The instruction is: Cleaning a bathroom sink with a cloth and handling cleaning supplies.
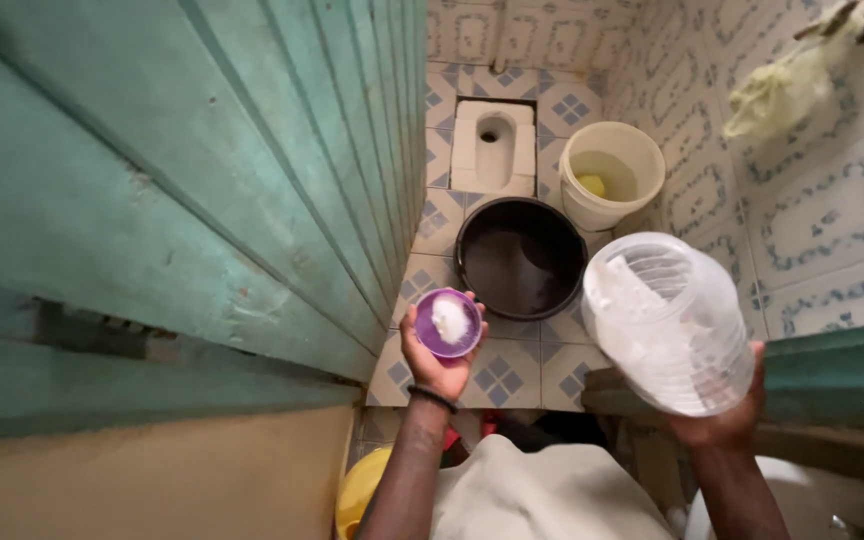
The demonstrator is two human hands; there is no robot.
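Two buckets stand on the tiled floor: one round black plastic bucket (520, 256) and one cream plastic bucket (611, 172). One purple lid (448, 322), one clear plastic jar (668, 322), one white squat toilet (493, 146), perhaps one yellow scoop (592, 185).

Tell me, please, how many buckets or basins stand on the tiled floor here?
2: a black basin on the floor just ahead of the hands, and a cream bucket behind it to the right, beside the floor toilet. The green door may hide others.

Translucent plastic jar (668, 325), glossy tiles (822, 215), painted wooden door (182, 180).
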